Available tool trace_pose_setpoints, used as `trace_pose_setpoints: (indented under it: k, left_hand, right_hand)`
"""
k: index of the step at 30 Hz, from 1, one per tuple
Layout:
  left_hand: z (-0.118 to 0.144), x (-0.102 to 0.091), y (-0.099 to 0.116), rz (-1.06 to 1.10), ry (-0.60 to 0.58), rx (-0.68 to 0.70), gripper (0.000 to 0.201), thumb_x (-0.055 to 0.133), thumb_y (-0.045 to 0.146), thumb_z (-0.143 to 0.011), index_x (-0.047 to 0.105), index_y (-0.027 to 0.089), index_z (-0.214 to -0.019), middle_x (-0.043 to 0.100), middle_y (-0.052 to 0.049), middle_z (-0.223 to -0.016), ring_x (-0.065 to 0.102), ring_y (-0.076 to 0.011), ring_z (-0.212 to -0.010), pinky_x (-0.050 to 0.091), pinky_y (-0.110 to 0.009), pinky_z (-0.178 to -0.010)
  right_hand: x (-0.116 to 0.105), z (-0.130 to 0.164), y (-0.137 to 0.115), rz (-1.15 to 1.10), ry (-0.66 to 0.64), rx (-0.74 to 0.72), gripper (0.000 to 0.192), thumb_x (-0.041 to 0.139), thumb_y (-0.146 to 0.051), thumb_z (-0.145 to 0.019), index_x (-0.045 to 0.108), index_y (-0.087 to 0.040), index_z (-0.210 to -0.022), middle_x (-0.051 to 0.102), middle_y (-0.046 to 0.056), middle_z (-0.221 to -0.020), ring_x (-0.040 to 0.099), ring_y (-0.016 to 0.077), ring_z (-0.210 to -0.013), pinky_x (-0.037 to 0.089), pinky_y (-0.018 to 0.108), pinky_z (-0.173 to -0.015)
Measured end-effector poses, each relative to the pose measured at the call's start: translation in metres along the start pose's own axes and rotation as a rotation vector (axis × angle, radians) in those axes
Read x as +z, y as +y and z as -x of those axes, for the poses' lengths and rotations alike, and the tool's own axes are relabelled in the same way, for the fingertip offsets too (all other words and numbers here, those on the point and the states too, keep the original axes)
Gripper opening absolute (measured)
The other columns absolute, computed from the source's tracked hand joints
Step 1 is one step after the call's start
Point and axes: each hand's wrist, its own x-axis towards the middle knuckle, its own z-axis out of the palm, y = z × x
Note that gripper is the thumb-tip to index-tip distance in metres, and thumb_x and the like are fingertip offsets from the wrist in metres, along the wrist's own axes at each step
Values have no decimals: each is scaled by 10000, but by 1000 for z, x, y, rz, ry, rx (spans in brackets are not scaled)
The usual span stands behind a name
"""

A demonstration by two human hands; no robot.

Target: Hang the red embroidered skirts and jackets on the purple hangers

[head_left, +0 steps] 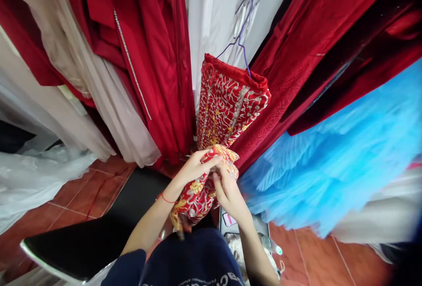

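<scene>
My left hand (198,166) grips the top of a red embroidered garment (197,200) with gold and silver patterns, which is bunched up in front of my body. My right hand (228,188) pinches the same cloth close beside the left, thumb and fingers together. Whether a small thing sits between those fingertips is hidden. Just beyond my hands, a red skirt (227,101) with silver and gold embroidery hangs from a purple wire hanger (242,42). I cannot tell whether the two red pieces touch.
Red gowns (148,57) and beige gowns (95,88) hang on the left. More red dresses (296,48) and a blue tulle dress (329,154) hang on the right. A black bench (99,229) lies at left; a phone (229,219) and a bottle (270,243) are at right.
</scene>
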Motion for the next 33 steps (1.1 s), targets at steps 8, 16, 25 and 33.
trace_pose_setpoints:
  k: [8,16,25,33]
  left_hand:
    - [61,-39,20,-132,-2,-13,324,621,501,-899,730,203,-965,748,-39,-977,672,-206,-926,523,-297,-860]
    - [122,-78,60,-359,-138,52,327,582,448,-926,696,173,-790,636,3,-676,518,-115,-603,439,-226,-587]
    - [169,-133,55,-395,177,57,375,555,498,-922,647,161,-784,648,-26,-732,552,-147,-678,473,-251,-633]
    - [176,-164,21,-677,147,-186,402,774,520,-727,615,159,-804,638,27,-735,539,-124,-675,409,-219,-629]
  right_hand:
    - [-5,49,60,-4,125,175,450,678,-454,-866,590,-221,-1241,665,105,-1208,631,264,-1120,490,446,-1022]
    - [46,3,127,-411,-421,224,1174,494,-975,-603,379,-256,-1524,443,126,-1538,378,336,-1446,317,459,-1182]
    - [71,-59,102,-251,-955,274,622,790,-639,-612,740,-177,-1026,729,25,-942,660,217,-866,536,362,-866]
    - [40,-86,100,-193,-851,109,302,710,-448,-774,684,-154,-710,652,31,-830,586,156,-765,481,284,-764]
